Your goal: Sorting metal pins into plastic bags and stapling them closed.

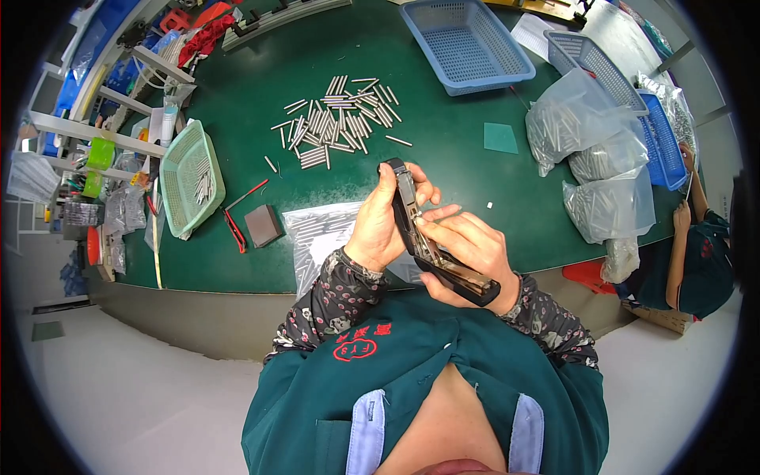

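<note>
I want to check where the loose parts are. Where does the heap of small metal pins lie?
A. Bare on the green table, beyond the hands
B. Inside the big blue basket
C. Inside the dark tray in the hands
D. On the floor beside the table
A: the metal pins lie scattered directly on the green table, farther out than both hands, while the blue basket beside them looks empty.

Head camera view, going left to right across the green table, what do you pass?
Green mesh basket → small dark square block → left hand → long black tray of metal pins → right hand → clear bags of pins.
</note>
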A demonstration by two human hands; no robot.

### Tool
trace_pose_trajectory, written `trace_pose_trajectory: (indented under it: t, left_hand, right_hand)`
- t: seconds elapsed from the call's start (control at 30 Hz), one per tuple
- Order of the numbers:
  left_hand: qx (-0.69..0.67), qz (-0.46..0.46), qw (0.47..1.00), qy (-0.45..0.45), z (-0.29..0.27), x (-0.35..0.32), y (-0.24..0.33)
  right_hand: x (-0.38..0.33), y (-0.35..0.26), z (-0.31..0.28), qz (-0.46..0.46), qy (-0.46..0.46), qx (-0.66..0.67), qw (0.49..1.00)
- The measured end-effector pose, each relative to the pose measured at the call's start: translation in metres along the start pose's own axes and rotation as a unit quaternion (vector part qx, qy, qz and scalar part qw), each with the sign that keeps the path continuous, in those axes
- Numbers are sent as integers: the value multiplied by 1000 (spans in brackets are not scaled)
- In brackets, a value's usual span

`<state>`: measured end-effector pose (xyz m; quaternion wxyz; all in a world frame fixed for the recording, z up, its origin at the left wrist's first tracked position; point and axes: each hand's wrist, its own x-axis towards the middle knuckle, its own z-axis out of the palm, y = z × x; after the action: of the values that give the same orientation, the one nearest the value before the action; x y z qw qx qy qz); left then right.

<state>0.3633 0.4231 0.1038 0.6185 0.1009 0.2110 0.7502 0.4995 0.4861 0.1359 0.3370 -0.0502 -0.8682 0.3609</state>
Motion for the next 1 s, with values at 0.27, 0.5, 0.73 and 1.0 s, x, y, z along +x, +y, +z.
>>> trace_pose_trajectory:
  t: [0.27,0.5,0.73,1.0]
  left_hand:
    - [41,18,999,-10,1,-1,0]
    - [106,12,993,-48,1,-5,-1]
    - [146,33,988,-26,-2,-9,-6]
    - [280,77,956,-34,4,-16,-13]
  right_hand:
    - [-1,4,0,4,-14,22,1000]
    - [-13,8,8,142,11,103,984]
    - [-10,9,11,193,-15,89,977]
    - [-7,13,18,184,-31,49,981]
